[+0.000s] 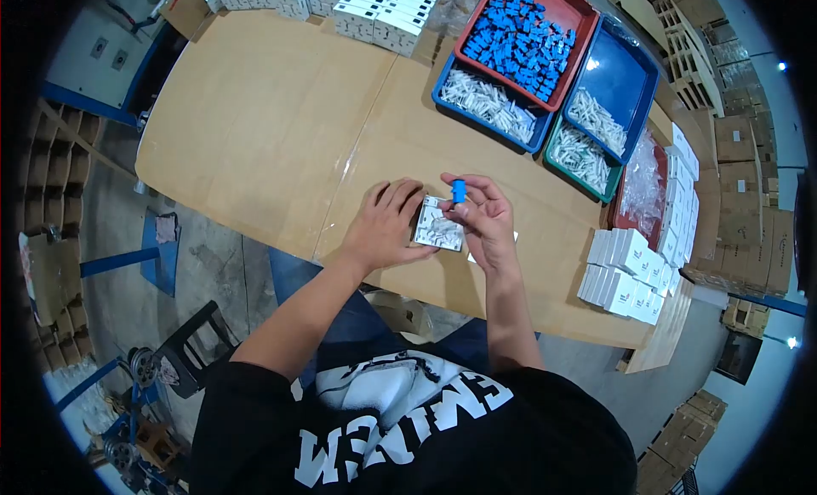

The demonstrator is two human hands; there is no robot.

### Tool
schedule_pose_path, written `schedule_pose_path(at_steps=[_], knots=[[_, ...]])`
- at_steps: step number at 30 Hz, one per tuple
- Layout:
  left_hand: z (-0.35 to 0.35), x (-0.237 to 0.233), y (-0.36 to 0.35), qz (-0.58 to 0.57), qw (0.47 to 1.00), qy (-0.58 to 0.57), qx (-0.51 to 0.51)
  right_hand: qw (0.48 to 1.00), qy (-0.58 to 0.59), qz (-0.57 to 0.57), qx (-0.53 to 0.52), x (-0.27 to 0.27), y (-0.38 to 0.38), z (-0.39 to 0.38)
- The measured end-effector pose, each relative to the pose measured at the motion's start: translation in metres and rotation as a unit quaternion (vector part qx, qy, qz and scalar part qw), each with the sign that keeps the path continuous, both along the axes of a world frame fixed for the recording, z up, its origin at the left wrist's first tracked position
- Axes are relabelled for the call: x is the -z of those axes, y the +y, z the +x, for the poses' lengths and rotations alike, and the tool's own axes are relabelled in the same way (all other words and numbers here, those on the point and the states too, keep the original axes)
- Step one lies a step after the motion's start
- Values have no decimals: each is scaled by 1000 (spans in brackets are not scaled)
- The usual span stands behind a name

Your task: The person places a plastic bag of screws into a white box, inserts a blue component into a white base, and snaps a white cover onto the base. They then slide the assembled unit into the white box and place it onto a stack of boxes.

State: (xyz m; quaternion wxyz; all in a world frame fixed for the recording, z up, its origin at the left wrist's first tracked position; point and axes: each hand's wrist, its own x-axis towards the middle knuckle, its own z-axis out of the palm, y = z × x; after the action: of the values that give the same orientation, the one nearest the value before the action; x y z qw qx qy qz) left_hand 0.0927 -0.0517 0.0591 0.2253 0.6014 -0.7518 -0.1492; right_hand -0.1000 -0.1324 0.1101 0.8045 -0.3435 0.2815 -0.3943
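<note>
A small white box (pixel 441 233) with grey printing on its upper face lies on the brown table top. My left hand (pixel 390 221) grips it from the left, fingers along the far side and thumb along the near edge. Just above the box's far right corner, my right hand (pixel 485 218) pinches a small blue plastic piece (pixel 459 191) between thumb and fingers. The exact kind of this piece is too small to tell. Part of a flat white item shows beneath my right hand, mostly hidden.
A red tray (pixel 587 20) of blue pieces rests over a blue tray (pixel 442 93) of white pieces. Beside them, another blue tray (pixel 640 68) overlaps a green tray (pixel 557 165). White boxes stand stacked at the right (pixel 628 255) and far edge (pixel 379 25). Table seam runs left of my hands.
</note>
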Motion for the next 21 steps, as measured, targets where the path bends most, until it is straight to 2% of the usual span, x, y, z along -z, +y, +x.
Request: schedule_pose_path(at_steps=[1, 5, 12, 14, 15, 17, 18, 20, 21], knots=[[0, 1, 0, -4, 1000, -4, 1, 999, 32, -2, 31, 7, 0, -2], [0, 2, 1, -20, 1000, 12, 2, 992, 116, -25, 40, 42, 3, -21], [0, 4, 3, -25, 1000, 0, 2, 978, 201, -44, 43, 49, 19, -19], [0, 3, 4, -30, 1000, -3, 2, 953, 275, -122, 33, 51, 20, -17], [1, 4, 4, -29, 1000, -4, 1, 953, 275, -122, 31, 50, 21, -16], [1, 6, 4, -31, 999, -15, 2, 919, 367, -146, 7, 44, 20, -14], [1, 6, 4, -31, 999, -15, 0, 918, 367, -147, 6, 41, 20, -12], [1, 6, 4, -36, 999, -10, -3, 851, 450, -269, -4, 35, 18, -6], [1, 5, 4, -36, 999, -9, -4, 851, 450, -270, -5, 36, 18, -3]])
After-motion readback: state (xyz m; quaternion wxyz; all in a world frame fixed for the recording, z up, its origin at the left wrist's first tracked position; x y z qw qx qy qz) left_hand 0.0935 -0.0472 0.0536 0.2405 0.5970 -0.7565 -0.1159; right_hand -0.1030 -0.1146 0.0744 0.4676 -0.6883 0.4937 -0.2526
